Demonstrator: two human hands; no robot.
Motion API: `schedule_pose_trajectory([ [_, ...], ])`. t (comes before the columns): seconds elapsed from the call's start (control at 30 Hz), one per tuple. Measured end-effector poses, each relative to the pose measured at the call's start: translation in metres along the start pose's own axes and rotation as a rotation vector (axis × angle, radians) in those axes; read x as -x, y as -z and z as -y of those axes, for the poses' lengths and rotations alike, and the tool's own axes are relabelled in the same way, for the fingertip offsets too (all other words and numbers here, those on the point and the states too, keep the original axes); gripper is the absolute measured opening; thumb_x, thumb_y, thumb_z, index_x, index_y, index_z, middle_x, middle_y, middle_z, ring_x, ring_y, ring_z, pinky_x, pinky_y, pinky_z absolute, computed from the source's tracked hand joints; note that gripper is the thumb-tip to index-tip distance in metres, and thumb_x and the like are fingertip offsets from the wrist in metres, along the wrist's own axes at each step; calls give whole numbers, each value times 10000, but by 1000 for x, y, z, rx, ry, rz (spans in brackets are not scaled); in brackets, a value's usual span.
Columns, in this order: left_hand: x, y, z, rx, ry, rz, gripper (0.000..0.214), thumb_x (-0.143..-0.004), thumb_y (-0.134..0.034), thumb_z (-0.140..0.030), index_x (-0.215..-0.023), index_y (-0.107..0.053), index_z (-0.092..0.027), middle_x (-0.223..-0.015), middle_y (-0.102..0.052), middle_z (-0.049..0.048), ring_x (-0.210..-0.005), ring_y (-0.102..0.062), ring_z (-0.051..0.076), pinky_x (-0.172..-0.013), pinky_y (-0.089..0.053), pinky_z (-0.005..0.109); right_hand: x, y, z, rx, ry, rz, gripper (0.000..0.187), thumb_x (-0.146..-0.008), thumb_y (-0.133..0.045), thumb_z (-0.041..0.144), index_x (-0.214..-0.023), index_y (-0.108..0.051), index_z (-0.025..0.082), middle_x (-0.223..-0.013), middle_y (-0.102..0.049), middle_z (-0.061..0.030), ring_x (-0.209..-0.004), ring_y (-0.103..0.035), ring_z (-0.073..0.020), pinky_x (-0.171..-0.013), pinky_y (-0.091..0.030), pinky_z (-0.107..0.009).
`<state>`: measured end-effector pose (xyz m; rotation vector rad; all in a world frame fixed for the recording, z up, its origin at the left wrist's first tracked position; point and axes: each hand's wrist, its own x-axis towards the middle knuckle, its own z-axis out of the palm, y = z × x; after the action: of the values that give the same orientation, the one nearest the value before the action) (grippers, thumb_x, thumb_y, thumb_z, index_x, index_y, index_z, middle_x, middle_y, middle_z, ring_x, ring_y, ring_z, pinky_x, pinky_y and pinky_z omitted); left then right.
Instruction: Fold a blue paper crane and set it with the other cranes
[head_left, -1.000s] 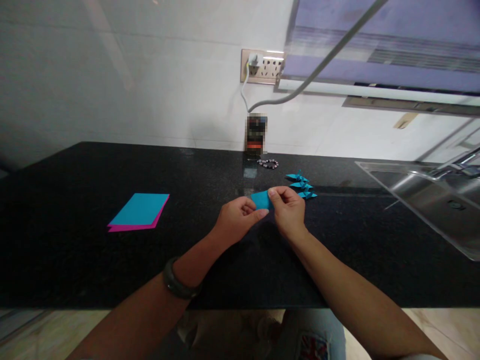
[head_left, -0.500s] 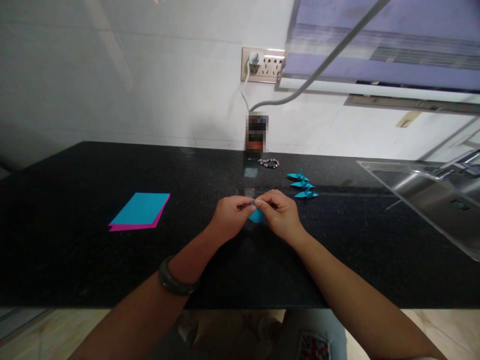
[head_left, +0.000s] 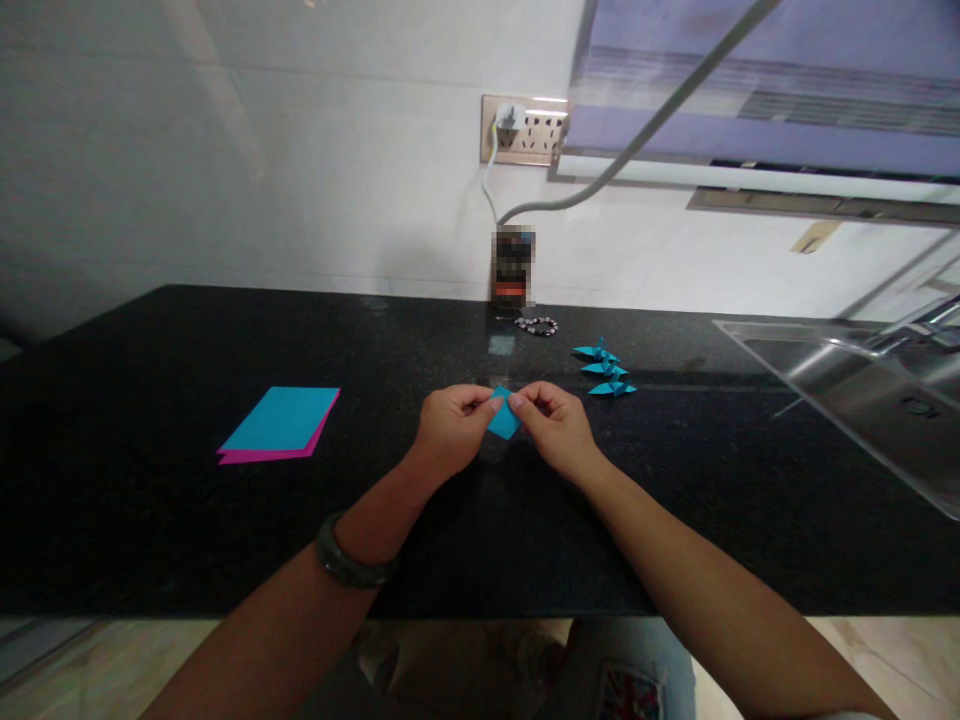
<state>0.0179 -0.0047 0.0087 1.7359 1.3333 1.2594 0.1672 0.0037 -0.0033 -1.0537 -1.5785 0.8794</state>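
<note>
A small piece of folded blue paper [head_left: 505, 420] is pinched between both hands, just above the dark countertop. My left hand [head_left: 456, 425] grips its left edge between thumb and fingers. On the opposite edge, my right hand [head_left: 553, 422] holds it the same way. The paper has a kite-like outline with a point toward me; its side edges are covered by my fingers. Beyond my right hand stand three blue paper cranes [head_left: 609, 370] in a close row. A stack of square paper [head_left: 283, 420], blue over pink, lies off to the left.
The black countertop [head_left: 225, 540] runs to a white wall. A beaded bracelet [head_left: 537, 327] rests by a blurred-out upright object [head_left: 513, 266] near the wall. To the right is a steel sink [head_left: 862, 390]. A grey cable [head_left: 637, 150] hangs by the wall socket [head_left: 525, 130].
My hands have moved slightly apart, the left one shifting left. More of the folded blue paper shows between them now. Cranes and paper stack stay where they were.
</note>
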Motion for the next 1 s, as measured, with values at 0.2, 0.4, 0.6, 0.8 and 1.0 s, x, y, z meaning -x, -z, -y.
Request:
schedule_pose_trajectory([
  [0.2, -1, 1, 1, 16, 25, -47, 229, -710, -560, -318, -779, -678, -134, -670, -665, 38, -577, -587, 137, -516, -439, 218, -2, 2, -1, -6, -25, -4, 204, -741, -537, 358, -698, -573, 163, -585, -528, 17, -517, -466, -96, -489, -377, -221],
  [0.4, -1, -1, 1, 97, 36, -31, 214, -713, -559, -299, -776, -666, -125, -675, -660, 33, -577, -580, 129, -530, -446, 219, 1, -8, -4, -248, -186, 94, 205, -660, -618, 333, -744, -540, 163, -601, -521, 30, -498, -459, -86, -458, -395, -214],
  [0.6, 1, -3, 1, 52, -7, -27, 191, -721, -549, -272, -774, -665, -130, -693, -660, 31, -606, -584, 129, -550, -443, 217, 4, -10, -3, -178, -191, 106, 194, -663, -617, 328, -635, -531, 157, -528, -481, 43, -458, -407, -70, -449, -362, -205],
  [0.8, 1, -3, 2, -22, -45, -109, 194, -730, -542, -274, -773, -667, -132, -702, -655, 34, -614, -584, 130, -563, -450, 220, 3, -7, -2, -192, -186, 132, 155, -684, -587, 306, -672, -573, 152, -557, -517, 28, -482, -427, -77, -470, -379, -209],
  [1.0, 0, -3, 5, -43, -48, -196, 206, -729, -547, -292, -783, -664, -132, -701, -651, 41, -612, -587, 138, -557, -455, 231, 2, -10, 0, -280, -224, 116, 179, -661, -621, 326, -631, -560, 160, -553, -505, 32, -489, -436, -80, -498, -409, -222],
])
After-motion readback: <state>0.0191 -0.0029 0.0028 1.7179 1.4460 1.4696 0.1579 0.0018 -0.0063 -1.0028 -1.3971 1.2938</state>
